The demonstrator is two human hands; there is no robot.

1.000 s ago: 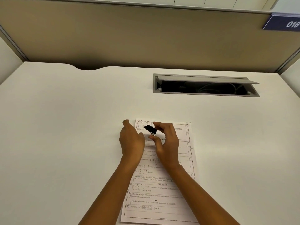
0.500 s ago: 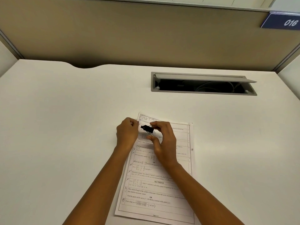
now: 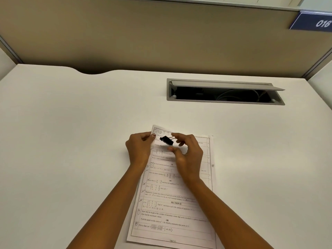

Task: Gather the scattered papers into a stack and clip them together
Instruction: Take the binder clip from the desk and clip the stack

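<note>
R hand point(image 3: 186, 155) fingers point(image 3: 181, 137) are curled, w/ index & thumb pinching the wire handles of the black binder clip point(image 3: 166, 141). The clip body sticks out left of the fingertips, tilted, hovering just over the top-left part of the paper stack point(image 3: 172, 212). It's a bit blurred, so can't tell how wide its mouth is or whether it touches the sheets. The other R fingers are bent loosely behind, holding nothing else. L hand point(image 3: 139, 149) is at the stack's top-left edge, thumb & fingers pinching the sheets there. That corner is lifted & slightly curled, just left of the clip, w/ a small gap btw clip & L thumb. Both forearms run down over the stack's lower half toward the near edge. The stack lies on the white desk point(image 3: 71, 123), printed side up, skewed a little, w/ one lower sheet peeking out along its right side. Beyond the stack & to its right, well apart, is a grey cable hatch point(image 3: 224, 83) w/ the flap up & cables inside. Further beyond the stack stands a beige partition point(image 3: 143, 36), w/ a blue "016" plate point(image 3: 312, 22) far up-right of the stack.
</note>
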